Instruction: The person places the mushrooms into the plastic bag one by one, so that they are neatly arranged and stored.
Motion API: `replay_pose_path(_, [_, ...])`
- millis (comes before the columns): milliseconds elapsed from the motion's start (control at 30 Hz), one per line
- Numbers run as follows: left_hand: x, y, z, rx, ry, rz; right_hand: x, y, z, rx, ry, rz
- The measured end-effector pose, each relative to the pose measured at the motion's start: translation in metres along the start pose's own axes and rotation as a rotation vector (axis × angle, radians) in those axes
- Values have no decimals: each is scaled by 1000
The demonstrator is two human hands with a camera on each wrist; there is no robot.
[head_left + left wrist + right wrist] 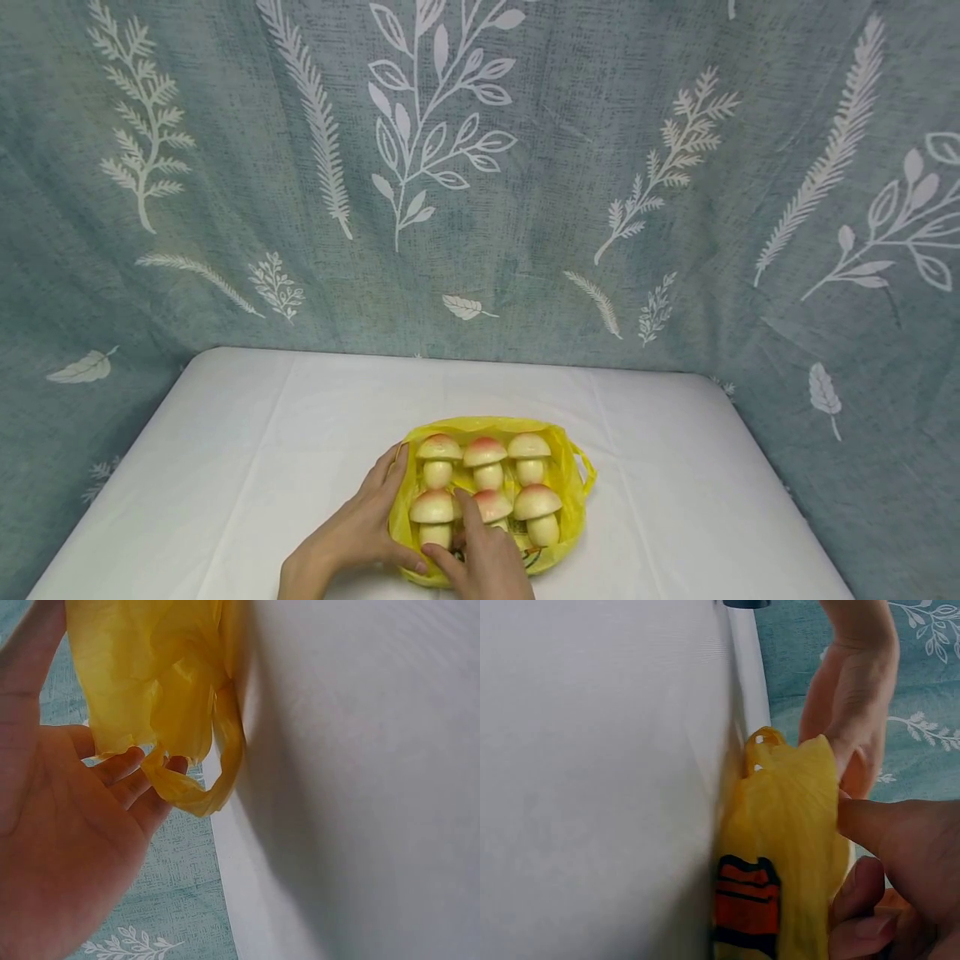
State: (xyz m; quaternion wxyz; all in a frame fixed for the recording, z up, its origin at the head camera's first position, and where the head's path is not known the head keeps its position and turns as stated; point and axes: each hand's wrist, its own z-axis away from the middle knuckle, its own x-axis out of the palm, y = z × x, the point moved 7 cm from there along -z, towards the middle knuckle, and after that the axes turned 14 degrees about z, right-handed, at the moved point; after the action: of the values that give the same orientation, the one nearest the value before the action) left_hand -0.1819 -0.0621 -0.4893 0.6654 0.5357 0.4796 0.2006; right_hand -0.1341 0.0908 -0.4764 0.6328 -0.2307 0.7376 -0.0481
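Note:
A yellow plastic bag (573,521) lies on the white table, its mouth spread wide. Inside stand several mushrooms (530,447) in two rows, with pale stems and cream caps, some tinged red. My left hand (365,521) rests along the bag's left side, fingers at the far rim and thumb at the near rim. In the left wrist view its palm faces the bag's loose handle (199,799). My right hand (487,554) reaches over the near rim, index finger extended between two front mushrooms, thumb apart from it. Nothing shows between them; its other fingers are partly hidden.
White cloth (300,433) covers the table around the bag. A blue-green curtain (480,275) with white leaf prints hangs behind and at both sides. A black and orange print (746,904) marks the bag's outer side. Another bag handle (585,467) loops out at the right.

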Motion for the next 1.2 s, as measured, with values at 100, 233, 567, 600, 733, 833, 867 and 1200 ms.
replay_pose_path(100, [0, 0, 1, 0, 3, -3, -5, -1, 0, -6, -6, -22])
replay_pose_path(233, [-1, 0, 1, -4, 9, -10, -17, 1, 2, 2, 7, -78])
replay_pose_path(567, [-2, 1, 0, -19, 9, 8, -56, 28, 0, 57, 140, -68])
replay_pose_path(600, [-2, 1, -1, -20, 8, 12, -59, 32, 0, 71, 144, -58])
replay_pose_path(733, [-2, 2, -1, -18, 6, 16, -71, 45, -1, 87, 215, 18])
replay_pose_path(833, [-2, 3, -2, -11, 7, 0, -79, 53, 0, 87, 273, 93])
replay_pose_path(867, [-1, 3, -2, -8, 7, -7, -81, 55, 0, 88, 287, 116])
replay_pose_path(1200, [-5, 16, 0, 61, 59, -101, -93, 71, 0, 103, 366, 220])
